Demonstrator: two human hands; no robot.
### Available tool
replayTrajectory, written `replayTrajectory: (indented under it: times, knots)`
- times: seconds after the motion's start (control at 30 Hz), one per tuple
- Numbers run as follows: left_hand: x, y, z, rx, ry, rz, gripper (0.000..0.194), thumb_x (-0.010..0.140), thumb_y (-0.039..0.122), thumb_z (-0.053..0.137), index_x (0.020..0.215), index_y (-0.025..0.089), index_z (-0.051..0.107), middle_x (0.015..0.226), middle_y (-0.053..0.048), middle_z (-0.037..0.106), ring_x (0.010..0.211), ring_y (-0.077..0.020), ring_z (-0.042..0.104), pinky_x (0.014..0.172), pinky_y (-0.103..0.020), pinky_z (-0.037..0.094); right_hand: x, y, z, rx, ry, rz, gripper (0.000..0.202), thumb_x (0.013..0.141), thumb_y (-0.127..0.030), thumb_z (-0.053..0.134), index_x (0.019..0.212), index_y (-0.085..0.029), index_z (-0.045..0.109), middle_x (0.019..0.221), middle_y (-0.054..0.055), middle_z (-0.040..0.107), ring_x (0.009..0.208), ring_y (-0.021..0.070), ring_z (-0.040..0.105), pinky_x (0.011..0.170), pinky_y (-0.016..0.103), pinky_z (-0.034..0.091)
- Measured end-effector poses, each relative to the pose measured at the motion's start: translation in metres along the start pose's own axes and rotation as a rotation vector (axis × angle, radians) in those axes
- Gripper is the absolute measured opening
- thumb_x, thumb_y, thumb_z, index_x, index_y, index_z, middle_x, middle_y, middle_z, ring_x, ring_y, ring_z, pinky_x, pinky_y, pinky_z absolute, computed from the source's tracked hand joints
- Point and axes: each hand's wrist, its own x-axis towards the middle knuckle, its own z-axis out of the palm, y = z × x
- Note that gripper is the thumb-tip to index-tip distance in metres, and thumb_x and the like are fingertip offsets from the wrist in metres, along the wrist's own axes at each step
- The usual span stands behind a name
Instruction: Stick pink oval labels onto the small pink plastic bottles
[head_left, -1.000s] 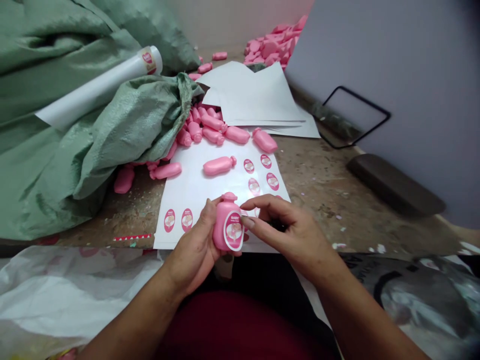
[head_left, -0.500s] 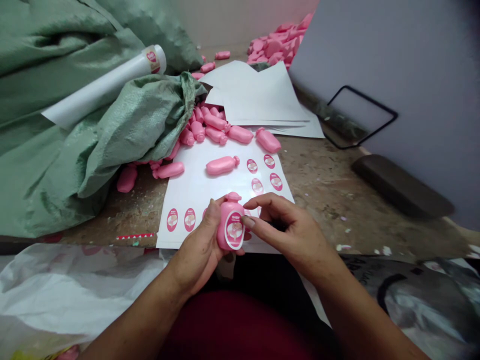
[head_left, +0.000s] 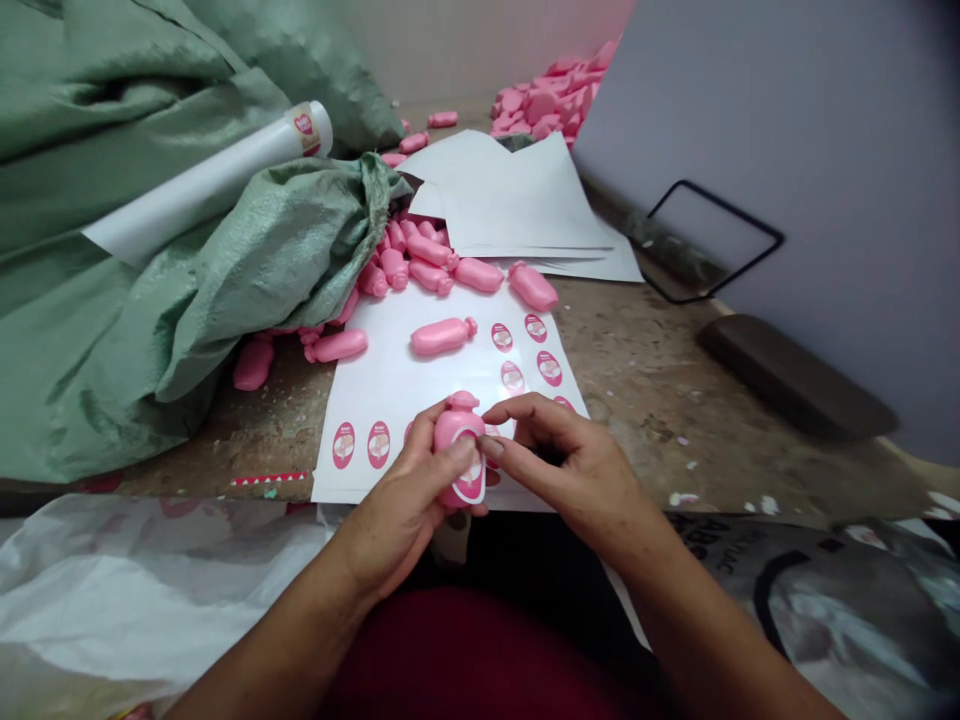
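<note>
The pink bottle (head_left: 459,428) sits within the left hand (head_left: 401,500), fingers wrapped round it; the right hand (head_left: 577,460), thumb and forefinger nearly together, is at the oval label's (head_left: 471,488) edge, any pinch unclear; the left thumb, earlier beside that label, now lies across it.

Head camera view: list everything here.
Worn table: one, brown, central
Small smooth bottle: one, pink, in left hand
Oval paper label: one, pink, on bottle
Paper sticker sheet: one, white, on table
Loose bottles: many, pink, on sheet and table
Oval stickers: several, pink, on sheet
Woven sacking: uncountable, green, left
Paper roll: one, white, on sacking
Paper sheets: several, white, behind bottles
Piled pieces: many, pink, far back
Flat panel: one, grey, right
Wire loop: one, black, right
Rounded block: one, brown, right
Patterned strip: one, red, left
Plastic sheeting: uncountable, white, grey, below
Garment: one, maroon, bottom middle
Left hand: one, around bottle
Right hand: one, at label
</note>
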Motion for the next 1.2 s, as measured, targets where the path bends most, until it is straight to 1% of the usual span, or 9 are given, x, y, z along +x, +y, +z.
replayTrajectory:
  times: [0.13, 0.37, 0.5, 0.6, 0.7, 0.8, 0.93, 1.07, 1.2]
  knots:
    - [-0.002, 0.000, 0.002, 0.079, -0.003, -0.002, 0.051, 0.087, 0.026, 0.069, 0.134, 0.029, 0.050, 0.106, -0.001, 0.055, 0.089, -0.0116, 0.055, 0.073, -0.021, 0.049, 0.000, -0.001, 0.000, 0.021, 0.008, -0.003, 0.018, 0.080, -0.037, 0.068, 0.089, -0.022, 0.071, 0.055, -0.007, 0.048, 0.053, 0.0113, 0.043, 0.051, 0.026, 0.032]
    - [-0.002, -0.001, 0.001, -0.012, -0.044, -0.029, 0.047, 0.089, 0.025, 0.068, 0.132, 0.026, 0.049, 0.110, -0.003, 0.058, 0.089, -0.0119, 0.057, 0.073, -0.024, 0.052, -0.005, 0.001, 0.001, -0.068, 0.048, -0.024, 0.018, 0.082, -0.037, 0.067, 0.093, -0.023, 0.073, 0.056, -0.006, 0.051, 0.054, 0.0128, 0.047, 0.054, 0.027, 0.035]
    - [-0.002, -0.002, 0.002, -0.072, 0.002, -0.017, 0.036, 0.092, 0.025, 0.065, 0.126, 0.025, 0.055, 0.107, -0.001, 0.057, 0.087, -0.0103, 0.057, 0.071, -0.022, 0.050, -0.010, 0.000, 0.001, -0.239, 0.153, -0.204, 0.015, 0.083, -0.033, 0.067, 0.092, -0.025, 0.076, 0.065, 0.000, 0.068, 0.062, 0.0168, 0.058, 0.065, 0.033, 0.040]
    - [-0.002, -0.002, 0.001, -0.043, 0.040, 0.047, 0.036, 0.092, 0.025, 0.066, 0.126, 0.026, 0.056, 0.105, -0.001, 0.056, 0.090, -0.0107, 0.056, 0.072, -0.021, 0.048, -0.013, -0.003, -0.005, -0.241, 0.034, -0.274, 0.017, 0.089, -0.029, 0.062, 0.097, -0.028, 0.078, 0.086, 0.002, 0.079, 0.075, 0.0190, 0.068, 0.074, 0.035, 0.042]
    - [-0.002, -0.001, -0.001, 0.006, 0.038, 0.074, 0.038, 0.091, 0.028, 0.067, 0.128, 0.028, 0.055, 0.102, 0.000, 0.057, 0.090, -0.0115, 0.056, 0.073, -0.022, 0.047, -0.011, -0.004, -0.010, -0.067, -0.143, -0.159, 0.022, 0.093, -0.032, 0.057, 0.099, -0.028, 0.078, 0.095, 0.002, 0.079, 0.087, 0.0198, 0.071, 0.077, 0.032, 0.048]
    - [-0.003, -0.001, -0.003, 0.047, 0.030, 0.057, 0.042, 0.091, 0.030, 0.067, 0.130, 0.030, 0.053, 0.107, -0.001, 0.057, 0.094, -0.0130, 0.056, 0.075, -0.023, 0.047, -0.008, -0.002, -0.009, 0.110, -0.202, -0.019, 0.022, 0.088, -0.040, 0.064, 0.097, -0.025, 0.077, 0.087, 0.002, 0.077, 0.082, 0.0191, 0.069, 0.071, 0.029, 0.051]
    - [-0.002, -0.004, -0.005, 0.117, 0.002, 0.048, 0.047, 0.090, 0.031, 0.068, 0.134, 0.032, 0.050, 0.122, -0.003, 0.057, 0.107, -0.0181, 0.056, 0.085, -0.029, 0.048, -0.005, -0.002, 0.000, 0.236, -0.137, 0.079, 0.018, 0.076, -0.037, 0.074, 0.084, -0.021, 0.071, 0.076, -0.001, 0.070, 0.068, 0.0145, 0.060, 0.063, 0.026, 0.048]
    - [-0.001, -0.008, -0.006, 0.177, 0.033, 0.087, 0.050, 0.088, 0.030, 0.070, 0.135, 0.031, 0.052, 0.129, -0.004, 0.057, 0.115, -0.0202, 0.055, 0.091, -0.030, 0.048, -0.003, -0.006, 0.004, 0.237, -0.084, 0.100, 0.017, 0.075, -0.035, 0.073, 0.077, -0.020, 0.065, 0.070, -0.003, 0.064, 0.065, 0.0137, 0.056, 0.064, 0.027, 0.047]
    - [-0.001, -0.007, -0.004, 0.159, 0.036, 0.078, 0.052, 0.085, 0.033, 0.075, 0.133, 0.031, 0.056, 0.125, -0.004, 0.060, 0.109, -0.0193, 0.057, 0.085, -0.028, 0.048, -0.004, -0.006, 0.006, 0.210, -0.059, 0.094, 0.019, 0.076, -0.037, 0.072, 0.074, -0.020, 0.065, 0.068, -0.002, 0.061, 0.066, 0.0143, 0.054, 0.062, 0.026, 0.045]
